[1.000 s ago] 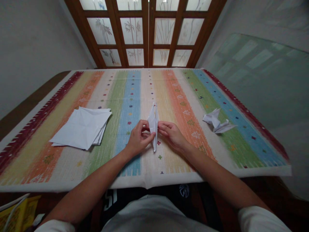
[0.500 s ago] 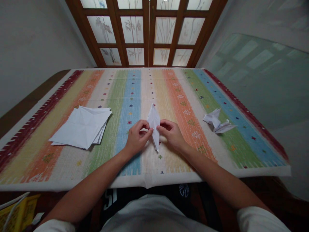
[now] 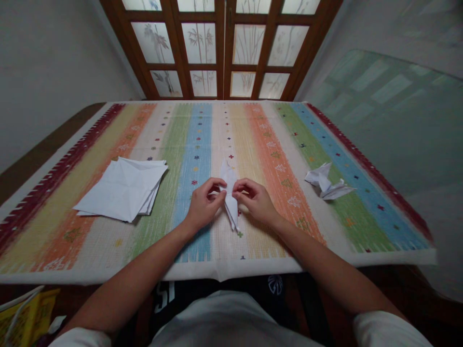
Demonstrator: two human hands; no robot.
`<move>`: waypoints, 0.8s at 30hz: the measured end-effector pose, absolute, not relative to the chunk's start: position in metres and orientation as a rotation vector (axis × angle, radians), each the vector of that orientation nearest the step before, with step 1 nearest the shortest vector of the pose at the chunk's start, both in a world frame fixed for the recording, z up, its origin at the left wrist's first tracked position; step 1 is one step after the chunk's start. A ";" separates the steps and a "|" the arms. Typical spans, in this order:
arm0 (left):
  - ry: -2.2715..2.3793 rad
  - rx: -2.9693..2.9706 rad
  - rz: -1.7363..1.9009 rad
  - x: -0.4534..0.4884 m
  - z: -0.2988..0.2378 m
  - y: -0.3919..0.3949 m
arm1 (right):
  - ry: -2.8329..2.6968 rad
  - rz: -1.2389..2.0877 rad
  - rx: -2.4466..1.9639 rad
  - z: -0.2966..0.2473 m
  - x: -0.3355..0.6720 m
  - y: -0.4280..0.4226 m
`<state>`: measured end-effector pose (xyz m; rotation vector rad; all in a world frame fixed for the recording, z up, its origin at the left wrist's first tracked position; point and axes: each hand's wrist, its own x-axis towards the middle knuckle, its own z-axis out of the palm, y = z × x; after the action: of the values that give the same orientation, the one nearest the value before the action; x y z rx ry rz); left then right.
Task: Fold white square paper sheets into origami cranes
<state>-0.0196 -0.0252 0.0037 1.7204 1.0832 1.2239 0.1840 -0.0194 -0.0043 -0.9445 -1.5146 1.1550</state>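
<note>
Folded paper: one slim white piece point(image 3: 232, 213), the clock's center, directly before you, its points toward twelve and six.
Hands: two, both yours; your left hand point(image 3: 205, 203) pinches the paper's nine o'clock edge between thumb and forefinger, your right hand point(image 3: 259, 202) its three o'clock edge.
Paper stack: one, at nine o'clock point(image 3: 121, 190), several loose white sheets, exact count unclear.
Paper figure: one, birdlike, at three o'clock point(image 3: 327, 183).
Surface: one table under one striped cloth point(image 3: 173, 144), red, yellow, orange, green and blue.
Room: wood-framed doors point(image 3: 220, 48) at twelve, twelve panes visible; one glass panel point(image 3: 390, 125) at two; one yellow crate point(image 3: 27, 318) at eight.
</note>
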 end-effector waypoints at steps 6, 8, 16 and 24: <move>1.069 1.645 1.219 -0.024 0.002 -0.020 | -1.558 1.104 -0.931 -0.002 0.190 -0.019; 1.054 1.660 1.216 -0.025 0.004 -0.020 | -1.567 1.086 -0.920 -0.002 0.190 -0.019; 0.996 1.689 1.160 -0.030 0.006 -0.020 | -1.765 1.034 -0.884 0.001 0.203 -0.015; 0.761 1.547 1.105 -0.033 0.001 -0.022 | -1.873 1.082 -0.826 0.006 0.218 -0.011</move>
<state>-0.0329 -0.0219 0.0008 1.5471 0.7611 1.1052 0.2176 -0.0110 0.0061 -0.8259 -1.8728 1.0819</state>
